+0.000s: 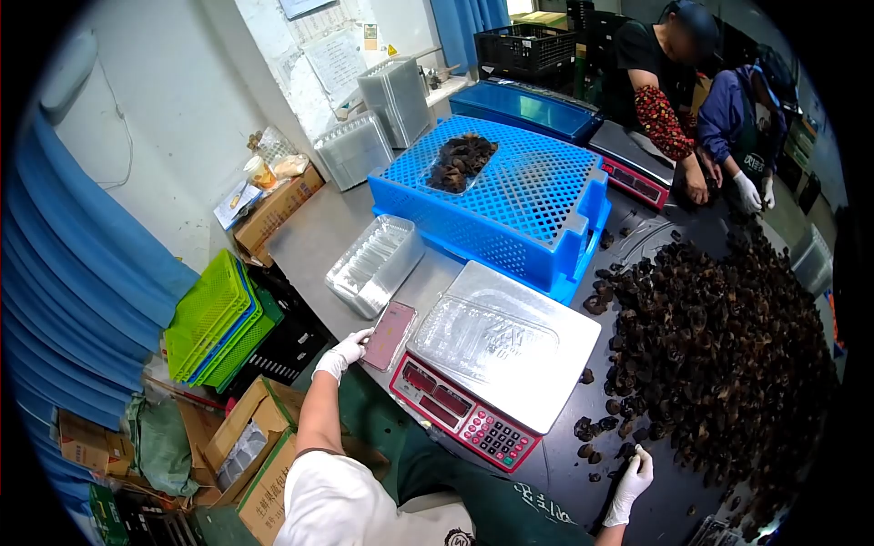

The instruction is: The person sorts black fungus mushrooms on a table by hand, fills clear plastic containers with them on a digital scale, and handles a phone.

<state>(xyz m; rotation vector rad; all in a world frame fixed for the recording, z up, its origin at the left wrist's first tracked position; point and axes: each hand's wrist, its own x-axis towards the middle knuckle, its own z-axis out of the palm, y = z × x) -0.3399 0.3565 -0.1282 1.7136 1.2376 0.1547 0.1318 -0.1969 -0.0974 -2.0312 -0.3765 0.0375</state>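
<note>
My left hand (343, 356), in a white glove, reaches to the left edge of a pink phone (390, 337) lying at the table edge. Its fingers are stretched out and touch the phone's side. A silver-and-red digital scale (505, 346) stands between my hands, with a clear plastic tray (492, 335) on its pan. My right hand (630, 487), also gloved, is at the near edge of a large heap of dark wood ear mushrooms (719, 355). Its fingers are bent together at a small dark mushroom piece, partly hidden by the fingertips.
Behind the scale sits an upturned blue crate (537, 196) bearing a filled tray of mushrooms (462, 164). Stacked clear trays (375, 264) stand left of it. Two co-workers (669, 86) work at the far right beside another scale (633, 168). Green baskets (214, 318) and cardboard boxes (264, 455) occupy the left floor.
</note>
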